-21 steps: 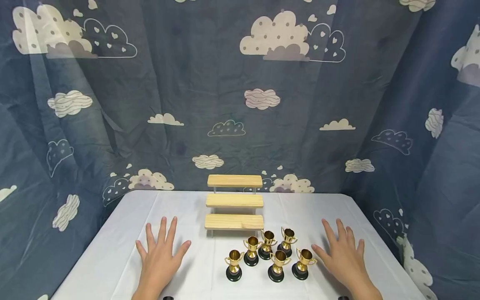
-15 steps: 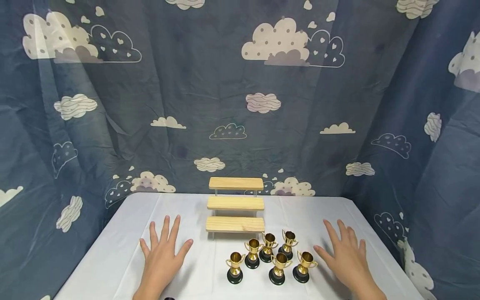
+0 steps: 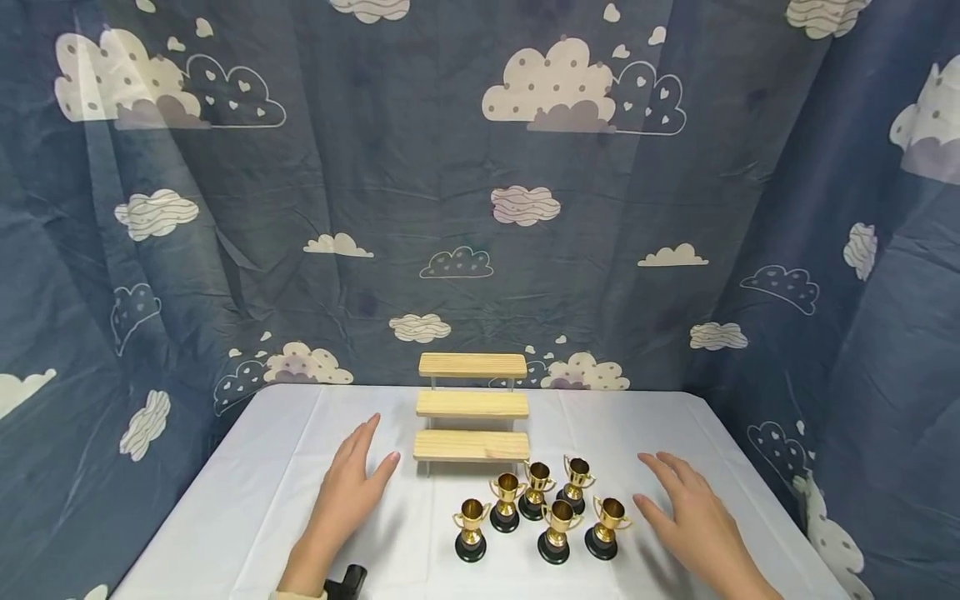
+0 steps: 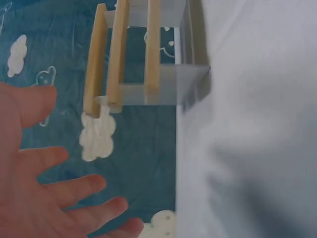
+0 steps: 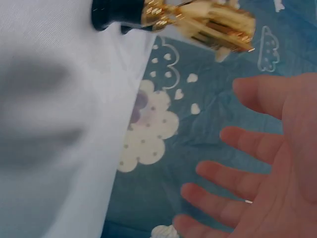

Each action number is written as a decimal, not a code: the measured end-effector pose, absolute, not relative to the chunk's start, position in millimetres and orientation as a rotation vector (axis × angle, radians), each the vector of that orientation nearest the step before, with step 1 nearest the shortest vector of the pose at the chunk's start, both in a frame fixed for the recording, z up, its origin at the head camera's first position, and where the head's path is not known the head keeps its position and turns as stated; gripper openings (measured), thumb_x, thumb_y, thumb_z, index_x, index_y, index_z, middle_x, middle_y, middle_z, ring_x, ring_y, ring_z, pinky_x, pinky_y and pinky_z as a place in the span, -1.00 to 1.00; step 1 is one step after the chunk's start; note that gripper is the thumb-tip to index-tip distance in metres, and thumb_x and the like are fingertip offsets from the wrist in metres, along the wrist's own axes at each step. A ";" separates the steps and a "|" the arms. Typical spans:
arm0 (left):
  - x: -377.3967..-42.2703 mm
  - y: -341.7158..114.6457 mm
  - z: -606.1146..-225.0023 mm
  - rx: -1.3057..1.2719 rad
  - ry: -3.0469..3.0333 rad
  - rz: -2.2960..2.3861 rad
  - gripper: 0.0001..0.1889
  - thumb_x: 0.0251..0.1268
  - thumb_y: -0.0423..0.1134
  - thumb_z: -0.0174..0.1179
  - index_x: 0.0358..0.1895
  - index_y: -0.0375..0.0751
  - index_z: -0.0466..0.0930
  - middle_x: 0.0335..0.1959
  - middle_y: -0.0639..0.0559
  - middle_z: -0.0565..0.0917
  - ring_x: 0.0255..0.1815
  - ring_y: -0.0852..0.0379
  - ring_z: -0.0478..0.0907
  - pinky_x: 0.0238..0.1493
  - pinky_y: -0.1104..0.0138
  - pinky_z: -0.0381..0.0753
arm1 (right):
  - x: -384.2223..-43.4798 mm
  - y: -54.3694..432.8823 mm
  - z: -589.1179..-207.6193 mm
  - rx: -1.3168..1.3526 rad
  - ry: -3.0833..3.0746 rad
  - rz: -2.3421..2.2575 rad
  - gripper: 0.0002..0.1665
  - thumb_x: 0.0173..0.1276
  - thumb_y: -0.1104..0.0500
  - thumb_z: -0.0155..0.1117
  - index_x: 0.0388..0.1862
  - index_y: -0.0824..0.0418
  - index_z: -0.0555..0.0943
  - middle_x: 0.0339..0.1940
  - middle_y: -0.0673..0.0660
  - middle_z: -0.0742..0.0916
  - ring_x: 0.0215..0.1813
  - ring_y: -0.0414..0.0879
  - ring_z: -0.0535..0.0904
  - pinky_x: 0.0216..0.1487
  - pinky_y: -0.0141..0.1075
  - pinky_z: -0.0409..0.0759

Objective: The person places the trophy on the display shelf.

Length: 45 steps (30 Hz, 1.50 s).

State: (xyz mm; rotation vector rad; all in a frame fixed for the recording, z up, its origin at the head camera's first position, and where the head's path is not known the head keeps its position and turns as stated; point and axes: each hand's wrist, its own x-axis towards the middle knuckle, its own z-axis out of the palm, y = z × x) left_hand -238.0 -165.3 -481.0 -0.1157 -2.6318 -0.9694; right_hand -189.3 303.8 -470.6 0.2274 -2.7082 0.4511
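Several small gold trophies with black bases stand upright in a loose group on the white table, among them a front-left trophy (image 3: 470, 529) and a front-right trophy (image 3: 606, 529). My left hand (image 3: 343, 496) is held left of the group, fingers extended and thumb apart, touching nothing. To the right of the group, my right hand (image 3: 693, 517) hovers with fingers loosely extended, nearest the front-right trophy. In the right wrist view a gold trophy (image 5: 208, 22) lies past the thumb, apart from it. Both palms hold nothing.
Behind the trophies stands a three-step riser with wooden boards (image 3: 471, 446) on clear supports. The white-covered table (image 3: 300, 442) ends at a dark blue cloud-print curtain (image 3: 450, 208) at the back and sides. A black wrist mount (image 3: 348, 581) shows at the left wrist.
My left hand has turned from palm down to edge-on and moved slightly right. The right hand has also rotated, its fingers drawing closer together. The trophies and riser stay in place.
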 end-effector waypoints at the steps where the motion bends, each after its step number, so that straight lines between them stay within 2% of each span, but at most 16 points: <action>1: -241.8 -164.7 -481.8 -0.108 -2.622 -1.011 -0.26 0.44 0.04 0.20 0.57 -0.10 0.17 0.47 -0.30 0.31 0.46 -0.30 0.25 0.34 -0.25 0.30 | -187.5 301.2 -468.7 0.240 -2.695 0.481 -0.32 0.34 -0.05 0.41 0.39 0.10 0.49 0.31 0.30 0.52 0.27 0.34 0.45 0.05 0.37 0.47; 8: -265.7 -157.4 -487.7 0.045 -2.511 -1.333 -0.51 0.45 -0.14 0.21 0.36 -0.21 0.48 0.15 -0.30 0.63 0.13 -0.24 0.60 0.11 -0.10 0.57 | -174.3 280.9 -462.7 0.321 -2.637 0.620 -0.44 0.37 -0.04 0.38 0.32 0.01 0.55 0.22 0.11 0.62 0.15 0.20 0.61 -0.04 0.22 0.59; 11: -276.5 -152.9 -487.2 0.155 -2.423 -1.603 -0.60 0.47 -0.17 0.16 0.28 -0.24 0.56 0.06 -0.26 0.68 0.03 -0.18 0.66 0.03 -0.05 0.64 | -170.6 275.7 -462.5 0.321 -2.628 0.644 -0.45 0.36 -0.03 0.40 0.31 -0.01 0.56 0.20 0.08 0.64 0.13 0.18 0.62 -0.06 0.21 0.60; 14: -285.7 -149.4 -487.9 0.297 -2.280 -1.902 -0.64 0.47 -0.20 0.14 0.21 -0.27 0.60 0.04 -0.25 0.68 0.04 -0.20 0.66 0.08 -0.06 0.61 | -169.1 272.0 -462.6 0.298 -2.648 0.647 -0.43 0.35 -0.08 0.40 0.31 -0.01 0.57 0.18 0.06 0.66 0.09 0.14 0.65 -0.10 0.17 0.62; 20: -296.4 -140.9 -492.3 0.410 -2.139 -2.166 -0.62 0.43 -0.25 0.14 0.22 -0.36 0.58 0.09 -0.32 0.62 0.08 -0.28 0.61 0.13 -0.11 0.57 | -167.9 267.5 -464.0 0.232 -2.712 0.676 -0.37 0.28 -0.18 0.44 0.29 -0.02 0.59 0.15 0.02 0.68 -0.02 0.01 0.67 -0.19 0.02 0.66; 26: -304.0 -132.7 -495.3 0.401 -2.136 -2.228 -0.60 0.40 -0.29 0.16 0.23 -0.38 0.56 0.08 -0.34 0.60 -0.03 -0.17 0.66 0.05 -0.06 0.64 | -171.3 264.2 -471.1 0.192 -2.733 0.733 -0.38 0.20 -0.07 0.54 0.24 0.00 0.62 0.09 0.01 0.70 -0.06 -0.03 0.66 -0.19 -0.13 0.66; 30: -305.3 -131.5 -496.8 0.390 -2.115 -2.251 -0.61 0.38 -0.33 0.17 0.22 -0.40 0.56 0.04 -0.31 0.63 -0.13 -0.08 0.67 -0.01 -0.01 0.67 | -174.9 260.8 -474.1 0.129 -2.760 0.822 -0.40 0.19 -0.02 0.54 0.23 0.02 0.63 0.10 0.03 0.71 -0.04 -0.01 0.67 -0.14 -0.10 0.69; 33: -304.8 -131.5 -500.4 0.400 -2.103 -2.268 -0.58 0.28 -0.41 0.20 0.21 -0.39 0.57 -0.04 -0.26 0.66 -0.23 0.00 0.66 -0.10 0.07 0.71 | -176.7 258.6 -474.9 0.067 -2.764 0.890 -0.41 0.19 -0.02 0.55 0.21 0.04 0.65 0.08 0.05 0.72 -0.04 0.00 0.67 -0.11 -0.06 0.70; 38: -306.6 -131.5 -507.4 0.399 -2.094 -2.297 -0.50 0.12 -0.51 0.21 0.22 -0.40 0.56 -0.23 -0.19 0.65 -0.38 0.08 0.62 -0.30 0.24 0.71 | -179.1 257.2 -476.2 0.012 -2.737 0.964 -0.42 0.14 -0.01 0.59 0.15 0.06 0.68 -0.01 0.03 0.75 -0.09 -0.06 0.67 -0.16 -0.16 0.70; 45: -307.1 -129.0 -512.8 0.356 -2.098 -2.339 -0.45 0.10 -0.57 0.29 0.25 -0.42 0.53 -0.19 -0.20 0.66 -0.39 0.09 0.67 -0.31 0.26 0.72 | -176.9 256.9 -477.8 -0.079 -2.758 1.026 -0.47 0.11 0.00 0.61 0.06 0.11 0.72 -0.11 -0.01 0.76 -0.15 -0.11 0.66 -0.22 -0.24 0.67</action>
